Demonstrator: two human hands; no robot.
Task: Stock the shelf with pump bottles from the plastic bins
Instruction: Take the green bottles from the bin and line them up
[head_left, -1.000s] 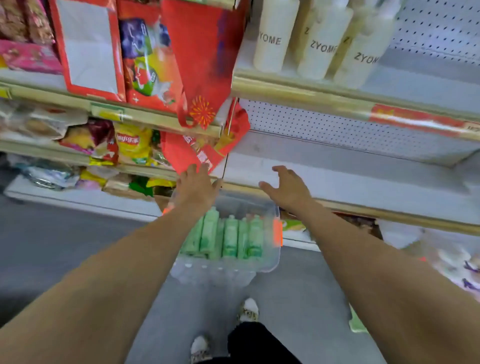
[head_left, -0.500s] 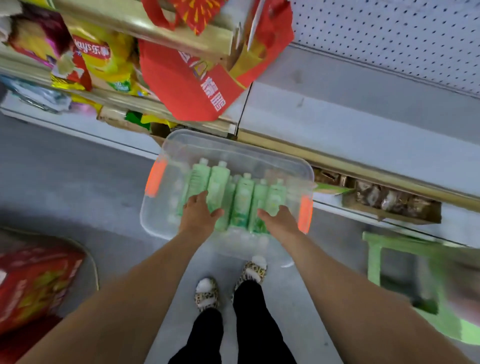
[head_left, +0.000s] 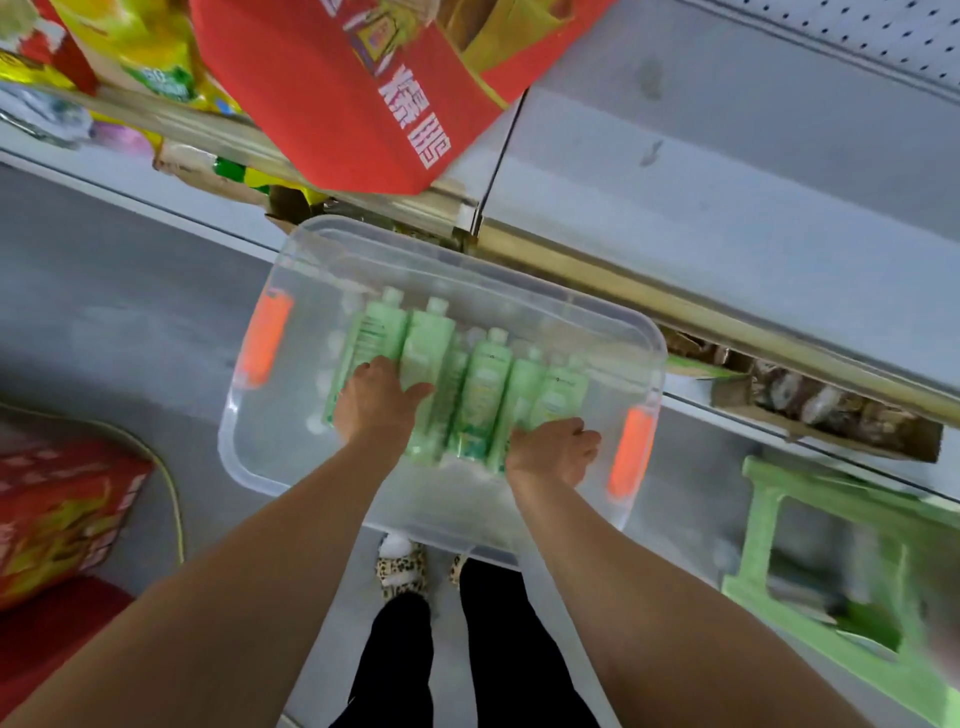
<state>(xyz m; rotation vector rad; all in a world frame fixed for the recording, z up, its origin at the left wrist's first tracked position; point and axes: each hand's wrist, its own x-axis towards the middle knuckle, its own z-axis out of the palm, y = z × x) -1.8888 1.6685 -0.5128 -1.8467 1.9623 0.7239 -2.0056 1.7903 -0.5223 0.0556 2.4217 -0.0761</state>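
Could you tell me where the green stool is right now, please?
The green stool stands on the floor at the lower right of the head view, right of the clear bin, below the shelf edge.

The bin (head_left: 270, 467) was clear, smooth plastic with glossy orange clips. The bottles (head_left: 483, 389) looked like matt pale-green plastic. The shelf (head_left: 727, 171) was painted grey metal, brassy-edged.

Both hands (head_left: 382, 400) on green bottles (head_left: 483, 395) (lying flat) in clear bin (head_left: 332, 244).
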